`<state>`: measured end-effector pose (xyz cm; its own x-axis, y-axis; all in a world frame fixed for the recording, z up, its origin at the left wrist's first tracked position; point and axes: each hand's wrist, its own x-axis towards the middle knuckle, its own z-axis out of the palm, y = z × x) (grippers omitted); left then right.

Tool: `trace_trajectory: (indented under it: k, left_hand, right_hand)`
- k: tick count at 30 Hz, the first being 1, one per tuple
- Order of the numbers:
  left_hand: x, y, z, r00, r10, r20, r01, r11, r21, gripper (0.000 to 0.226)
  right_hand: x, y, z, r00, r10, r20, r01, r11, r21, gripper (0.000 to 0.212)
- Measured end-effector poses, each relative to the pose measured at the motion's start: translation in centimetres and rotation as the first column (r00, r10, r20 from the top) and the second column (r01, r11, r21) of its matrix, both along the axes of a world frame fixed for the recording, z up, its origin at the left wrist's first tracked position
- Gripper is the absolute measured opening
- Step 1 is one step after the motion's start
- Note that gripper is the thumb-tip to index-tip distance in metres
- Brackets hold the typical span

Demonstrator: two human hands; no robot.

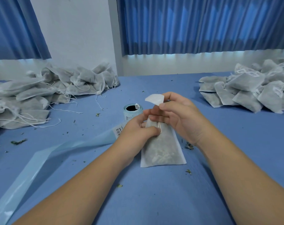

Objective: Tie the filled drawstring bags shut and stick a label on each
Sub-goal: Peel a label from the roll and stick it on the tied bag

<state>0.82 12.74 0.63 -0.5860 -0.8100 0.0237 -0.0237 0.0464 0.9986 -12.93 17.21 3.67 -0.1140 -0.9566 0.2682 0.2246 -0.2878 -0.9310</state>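
A white filled drawstring bag [162, 153] lies on the blue table [154, 192] in front of me, its neck gathered and its top flap sticking up. My left hand [136, 129] pinches the white drawstring against the bag's neck. My right hand [175, 111] grips the neck just under the flap, thumb and fingers curled round it. Behind my hands stands a roll of labels [132, 110], and its pale blue backing strip [40, 161] trails off to the lower left with a barcode label [119, 129] on it.
A heap of untied bags with loose strings [45, 91] covers the table's left side. A pile of labelled bags [255, 88] sits at the right. Bits of dried leaf [18, 141] are scattered over the table. Blue curtains hang behind.
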Motion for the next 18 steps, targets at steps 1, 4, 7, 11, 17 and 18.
trace_trajectory:
  k: [1, 4, 7, 11, 17, 18]
  left_hand:
    - [0.0, -0.1, -0.1, 1.0, -0.014, -0.016, 0.014, 1.0, 0.016, 0.045]
    - [0.0, -0.4, -0.2, 0.999, -0.01, -0.047, 0.013, 0.998, 0.06, 0.05]
    - [0.2, -0.5, -0.1, 0.994, 0.019, -0.103, -0.006, 0.991, 0.132, 0.055]
    - [0.6, -0.4, 0.3, 0.984, 0.052, -0.17, -0.01, 0.972, 0.237, 0.063]
    - [1.1, -0.3, 0.6, 0.97, 0.044, -0.24, 0.025, 0.96, 0.278, 0.054]
    - [1.1, -0.4, 0.7, 0.97, 0.029, -0.24, 0.038, 0.963, 0.268, 0.05]
  right_hand:
    - [0.0, 0.0, 0.0, 0.999, -0.047, -0.024, 0.046, 0.999, -0.018, 0.021]
    - [-0.1, 0.0, -0.1, 0.967, -0.203, -0.158, 0.192, 0.978, -0.077, 0.014]
    - [-0.1, 0.2, -0.3, 0.883, -0.317, -0.346, 0.282, 0.948, -0.149, 0.024]
    - [0.2, 0.3, -0.7, 0.779, -0.396, -0.486, 0.326, 0.918, -0.227, 0.02]
    - [0.2, 0.6, -0.5, 0.558, -0.57, -0.603, 0.356, 0.821, -0.447, 0.033]
    - [0.2, 0.6, -0.5, 0.516, -0.588, -0.623, 0.345, 0.809, -0.476, 0.031]
